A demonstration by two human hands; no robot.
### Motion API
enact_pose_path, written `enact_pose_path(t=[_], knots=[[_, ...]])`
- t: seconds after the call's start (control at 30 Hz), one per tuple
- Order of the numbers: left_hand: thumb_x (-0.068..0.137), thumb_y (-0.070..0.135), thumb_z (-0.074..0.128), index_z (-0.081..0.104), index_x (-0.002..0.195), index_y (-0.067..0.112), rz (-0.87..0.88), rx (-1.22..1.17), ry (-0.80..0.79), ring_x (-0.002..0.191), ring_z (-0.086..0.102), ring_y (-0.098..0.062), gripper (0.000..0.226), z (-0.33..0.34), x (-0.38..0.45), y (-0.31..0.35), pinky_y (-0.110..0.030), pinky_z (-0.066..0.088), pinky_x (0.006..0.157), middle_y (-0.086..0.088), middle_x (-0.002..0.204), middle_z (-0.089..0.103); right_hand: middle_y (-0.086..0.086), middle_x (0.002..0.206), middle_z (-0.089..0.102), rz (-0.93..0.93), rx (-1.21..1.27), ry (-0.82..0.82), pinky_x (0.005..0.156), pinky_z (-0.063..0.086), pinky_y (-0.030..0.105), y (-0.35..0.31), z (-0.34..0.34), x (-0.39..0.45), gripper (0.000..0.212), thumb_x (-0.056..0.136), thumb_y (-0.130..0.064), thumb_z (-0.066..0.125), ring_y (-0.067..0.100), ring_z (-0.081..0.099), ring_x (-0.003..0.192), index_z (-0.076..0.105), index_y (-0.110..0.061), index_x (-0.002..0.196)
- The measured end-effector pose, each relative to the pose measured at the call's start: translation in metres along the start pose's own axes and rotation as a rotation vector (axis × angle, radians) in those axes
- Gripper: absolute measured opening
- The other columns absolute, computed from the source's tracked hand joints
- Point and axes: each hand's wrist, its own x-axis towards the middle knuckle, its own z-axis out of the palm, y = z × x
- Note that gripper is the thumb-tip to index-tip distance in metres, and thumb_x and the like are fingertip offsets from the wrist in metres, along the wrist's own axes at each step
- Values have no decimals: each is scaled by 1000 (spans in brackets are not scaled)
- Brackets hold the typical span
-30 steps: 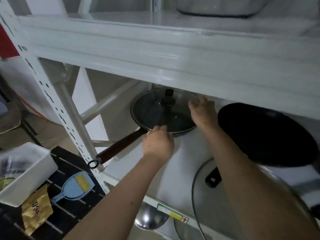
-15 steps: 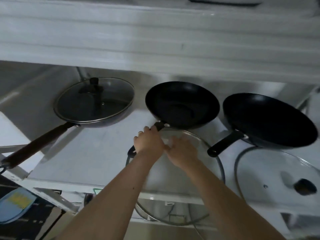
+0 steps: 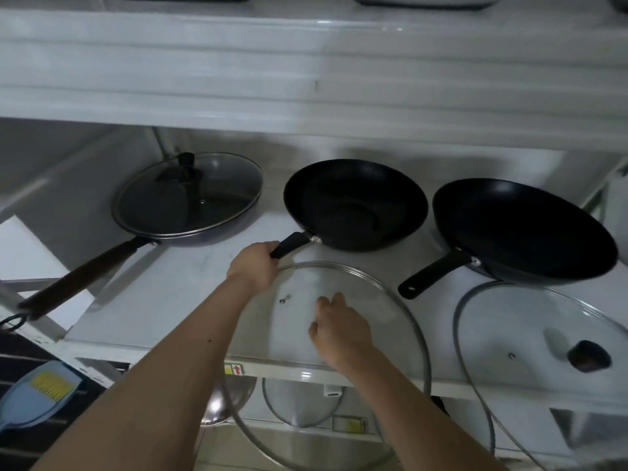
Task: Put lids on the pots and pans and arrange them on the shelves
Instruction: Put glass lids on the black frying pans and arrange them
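White shelving fills the view, and attention has moved from the covered pan (image 3: 187, 198), lid now on, to the middle pan (image 3: 355, 203). The left hand (image 3: 253, 265) closes around that pan's handle (image 3: 292, 244); the right hand (image 3: 339, 329) clasps the glass lid (image 3: 384, 300) at its knob, ready to cover the pan.

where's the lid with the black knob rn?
Head view, far right: the lid with the black knob lies on the shelf, just in front of the rightmost black pan, overhanging the shelf's front edge.
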Motion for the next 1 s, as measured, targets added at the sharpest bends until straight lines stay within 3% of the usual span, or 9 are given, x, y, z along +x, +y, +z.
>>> enact_pose_path(t=[0.23, 0.3, 0.37, 0.43, 0.57, 0.63, 0.73, 0.87, 1.0], knots=[[81, -1, 42, 59, 76, 13, -51, -54, -43, 76, 53, -30, 23, -15, -7, -1, -27, 34, 59, -9, 75, 56, 8, 110, 53, -12, 80, 166, 67, 43, 31, -25, -20, -23, 26, 90, -25, 44, 27, 61, 94, 56, -9, 107], [85, 1, 42, 68, 94, 10, -66, -36, -39, 95, 60, -35, 29, -20, -7, -1, -31, 43, 69, -14, 93, 64, 7, 108, 52, -31, 63, 200, 65, 43, 31, -29, -27, -28, 25, 89, -25, 44, 26, 60, 91, 56, -10, 106], [91, 6, 42, 60, 127, 9, -106, -6, -28, 121, 55, -31, 41, -26, -7, -4, -32, 45, 93, -12, 131, 60, 6, 107, 53, -51, 49, 220, 62, 41, 29, -31, -33, -33, 25, 89, -26, 45, 24, 58, 87, 57, -11, 105], [92, 9, 43, 52, 136, 9, -146, -35, -33, 125, 53, -30, 46, -32, -11, -6, -34, 43, 104, -11, 141, 53, 5, 107, 53, -53, 48, 226, 61, 40, 29, -31, -37, -40, 24, 90, -27, 45, 21, 54, 81, 57, -12, 105], [90, 6, 45, 67, 111, -3, -108, -117, -57, 102, 61, -36, 32, -38, -21, -11, -35, 48, 88, -21, 107, 67, 4, 102, 52, -56, 78, 214, 64, 43, 28, -34, -36, -58, 24, 89, -26, 45, 22, 55, 83, 58, -10, 103], [89, 4, 45, 65, 87, -10, -91, -127, -100, 82, 56, -33, 24, -40, -27, -11, -33, 40, 71, -21, 79, 57, 4, 102, 52, -86, 73, 211, 63, 43, 27, -38, -33, -68, 24, 89, -26, 45, 19, 49, 77, 58, -10, 103], [89, 2, 44, 56, 64, -2, -85, -168, -136, 75, 45, -26, 28, -42, -27, -17, -32, 34, 67, -11, 66, 45, 4, 104, 55, -122, 64, 221, 63, 44, 28, -43, -33, -79, 25, 89, -27, 44, 16, 46, 76, 58, -11, 103], [95, 5, 42, 54, 66, 14, -148, -224, -145, 67, 51, -21, 32, -50, -32, -13, -22, 36, 57, -9, 79, 54, 5, 103, 55, -171, 53, 232, 62, 43, 28, -46, -46, -88, 25, 89, -27, 45, 16, 47, 74, 57, -10, 102], [93, 9, 45, 62, 93, 5, -212, -115, -129, 100, 61, -27, 18, -55, -39, -6, -28, 41, 73, -15, 109, 64, 5, 104, 55, -186, 62, 265, 66, 43, 31, -49, -68, -92, 25, 88, -28, 46, 21, 56, 82, 58, -11, 101]])
